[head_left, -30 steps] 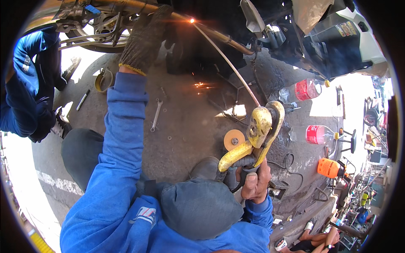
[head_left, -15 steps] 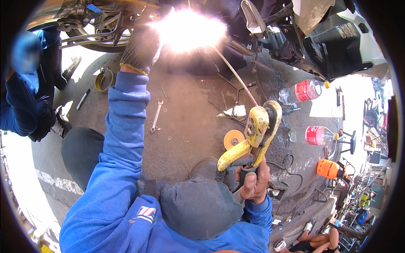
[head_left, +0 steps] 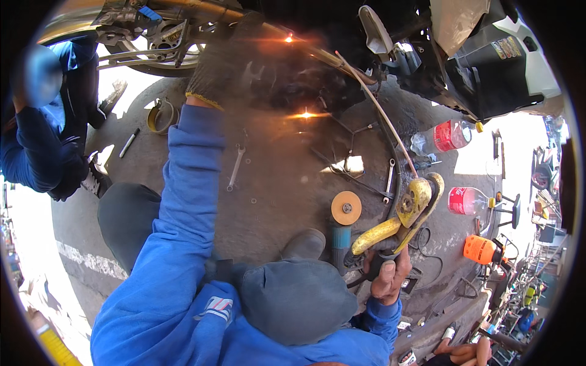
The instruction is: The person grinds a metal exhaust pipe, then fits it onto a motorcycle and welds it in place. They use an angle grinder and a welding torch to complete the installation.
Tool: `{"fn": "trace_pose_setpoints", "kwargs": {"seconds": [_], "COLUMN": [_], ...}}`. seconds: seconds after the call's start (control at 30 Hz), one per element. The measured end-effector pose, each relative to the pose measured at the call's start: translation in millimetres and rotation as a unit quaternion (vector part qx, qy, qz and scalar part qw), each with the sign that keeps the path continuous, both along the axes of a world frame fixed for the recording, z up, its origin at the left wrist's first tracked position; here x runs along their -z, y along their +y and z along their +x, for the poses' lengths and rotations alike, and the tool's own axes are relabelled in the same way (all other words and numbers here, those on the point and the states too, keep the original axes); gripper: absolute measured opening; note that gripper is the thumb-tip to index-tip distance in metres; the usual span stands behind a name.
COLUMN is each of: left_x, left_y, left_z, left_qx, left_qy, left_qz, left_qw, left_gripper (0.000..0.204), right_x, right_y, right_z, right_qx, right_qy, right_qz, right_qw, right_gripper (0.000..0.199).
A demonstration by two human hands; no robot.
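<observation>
My right hand (head_left: pixel 390 279) is closed round the handle of a yellow welding electrode holder (head_left: pixel 414 204). A thin welding rod (head_left: pixel 379 110) clamped in it slants up and away, its tip close to a metal pipe (head_left: pixel 332 59) of the motorcycle. A small orange-hot spot (head_left: pixel 289 39) glows on that pipe, and a second bright spark (head_left: pixel 306 114) shows lower down. My left hand (head_left: pixel 223 64), in a dark knitted glove with a yellow cuff, reaches up beside the pipe's left part. Shadow and haze hide its fingers.
Beside my boot (head_left: pixel 304 244) lies an angle grinder (head_left: pixel 342 241) with an orange disc. Wrenches (head_left: pixel 237 168), cables and plastic bottles (head_left: pixel 452 135) lie about on the ground. An orange spray bottle (head_left: pixel 479 249) stands at right. Another person (head_left: pixel 46 140) crouches at left.
The blinding white arc has gone out, leaving small orange glows. My right hand has shifted right and slightly down with the electrode holder, taking the rod's tip rightward from the glare.
</observation>
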State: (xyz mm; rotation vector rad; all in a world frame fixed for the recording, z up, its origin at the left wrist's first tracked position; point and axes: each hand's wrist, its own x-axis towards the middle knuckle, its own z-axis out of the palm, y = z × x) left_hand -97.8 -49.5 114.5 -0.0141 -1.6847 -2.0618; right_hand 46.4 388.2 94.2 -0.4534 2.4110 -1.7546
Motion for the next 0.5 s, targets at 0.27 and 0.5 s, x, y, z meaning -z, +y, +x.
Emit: {"fn": "trace_pose_setpoints", "kwargs": {"seconds": [0.27, 0.5], "left_x": [-13, 13], "left_y": [21, -8], "left_z": [17, 2], "left_qx": [-0.175, -0.046], "left_qy": [-0.102, -0.051], "left_qz": [-0.447, -0.255], "left_qw": [0.871, 0.965], "left_gripper": [0.037, 0.03], "right_x": [-1, 74], "right_y": [85, 85], "right_z": [43, 119], "right_qx": [0.059, 0.188], "right_qy": [-0.021, -0.156], "right_qz": [0.238, 0.115], "right_qw": [0.969, 0.963], "right_gripper": [0.046, 0.059]}}
